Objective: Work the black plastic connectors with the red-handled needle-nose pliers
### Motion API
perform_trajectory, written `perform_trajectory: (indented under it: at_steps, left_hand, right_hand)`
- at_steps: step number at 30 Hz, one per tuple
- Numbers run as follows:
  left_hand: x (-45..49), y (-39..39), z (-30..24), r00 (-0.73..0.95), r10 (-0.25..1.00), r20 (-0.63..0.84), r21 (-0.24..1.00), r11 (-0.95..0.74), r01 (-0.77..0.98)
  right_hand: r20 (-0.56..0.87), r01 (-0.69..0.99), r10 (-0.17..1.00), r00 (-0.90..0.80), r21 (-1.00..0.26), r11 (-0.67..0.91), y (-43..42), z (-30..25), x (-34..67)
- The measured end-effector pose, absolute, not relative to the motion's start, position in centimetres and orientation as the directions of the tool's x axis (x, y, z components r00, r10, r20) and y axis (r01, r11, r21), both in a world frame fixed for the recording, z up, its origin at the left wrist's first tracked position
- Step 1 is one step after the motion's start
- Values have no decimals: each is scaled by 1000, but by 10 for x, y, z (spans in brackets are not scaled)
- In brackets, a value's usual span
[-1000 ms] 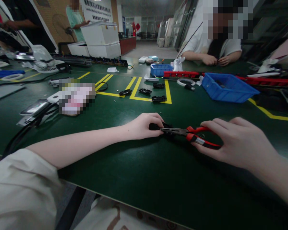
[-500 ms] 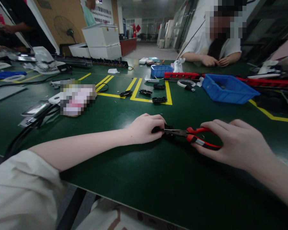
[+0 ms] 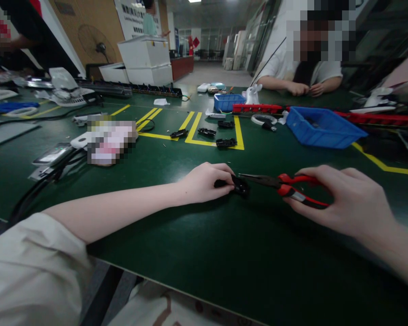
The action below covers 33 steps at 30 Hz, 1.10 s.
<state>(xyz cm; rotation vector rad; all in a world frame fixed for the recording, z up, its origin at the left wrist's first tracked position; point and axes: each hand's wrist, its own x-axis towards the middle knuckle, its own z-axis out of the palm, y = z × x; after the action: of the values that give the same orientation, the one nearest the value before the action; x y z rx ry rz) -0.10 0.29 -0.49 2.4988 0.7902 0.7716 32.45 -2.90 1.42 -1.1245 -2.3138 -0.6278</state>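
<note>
My left hand (image 3: pixel 206 182) rests on the green table (image 3: pixel 204 253) with its fingers closed round a small black plastic part (image 3: pixel 240 185). My right hand (image 3: pixel 343 201) grips the red handles of long-nose pliers (image 3: pixel 285 186). The pliers' thin jaws point left and hang just above and to the right of the black part, not touching it.
Several black parts (image 3: pixel 226 143) lie by yellow tape lines (image 3: pixel 193 124) further back. A blue bin (image 3: pixel 323 126) stands at the right, a smaller blue bin (image 3: pixel 228 101) behind. Cables and devices (image 3: pixel 51 158) lie at the left. A person's hands (image 3: pixel 301 88) work across the table.
The pliers' jaws have pulled out of the black part and moved right and slightly up with my right hand. My left hand stays on the part.
</note>
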Motion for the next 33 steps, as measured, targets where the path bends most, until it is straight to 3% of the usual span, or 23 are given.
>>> perform_trajectory:
  at_steps: [5, 11, 17, 23, 26, 29, 31, 33]
  left_hand:
    - [0, 3, -6, 687, 616, 385, 500, -765, 406]
    - [-2, 7, -8, 674, 639, 370, 597, -720, 355]
    - [-4, 9, -7, 669, 656, 348, 669, -674, 313]
    - [-3, 9, -8, 667, 654, 358, 682, -671, 291]
    - [-4, 8, -8, 665, 656, 355, 684, -668, 293]
    - [-4, 9, -8, 666, 663, 342, 693, -656, 298]
    - [-4, 10, -8, 668, 666, 331, 695, -651, 304]
    - [-4, 12, -8, 667, 671, 323, 692, -649, 318]
  right_hand:
    - [586, 814, 612, -531, 151, 561, -27, 8, 324]
    - [562, 841, 661, -496, 123, 527, -24, 5, 326]
    - [392, 917, 839, -378, 35, 396, -14, 3, 329]
    - [292, 930, 893, -342, -28, 366, -3, -4, 334]
    - [336, 920, 862, -380, 44, 389, -3, -6, 336]
    - [434, 856, 756, -489, 70, 513, -16, -1, 322]
    - [440, 769, 664, -605, 108, 630, -29, 4, 301]
    - [348, 644, 564, -749, 181, 743, -40, 7, 276]
